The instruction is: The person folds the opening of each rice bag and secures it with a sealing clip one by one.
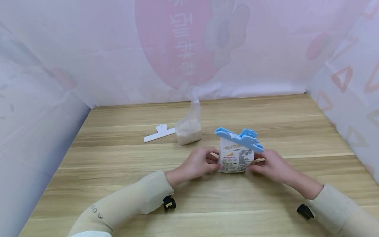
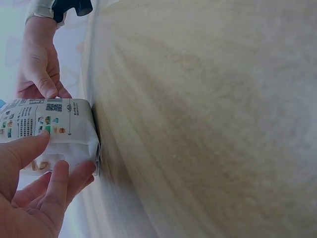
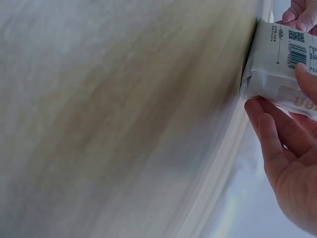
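Observation:
A small printed food bag (image 1: 236, 158) stands upright on the table with a blue sealing clip (image 1: 240, 138) across its top, tilted down to the right. My left hand (image 1: 202, 162) holds the bag's left side, and my right hand (image 1: 270, 164) holds its right side. In the left wrist view the left thumb (image 2: 30, 148) lies on the printed face while the other fingers reach along the side near the bottom. The right wrist view shows the right thumb (image 3: 306, 79) on the face and fingers (image 3: 277, 124) at the lower side edge.
Behind the left hand stands a clear bag of pale grains (image 1: 189, 131), its empty top drawn upward. A white sealing clip (image 1: 160, 133) lies on the wooden table (image 1: 112, 158) to its left. Printed cloth walls (image 1: 266, 65) enclose the back and both sides.

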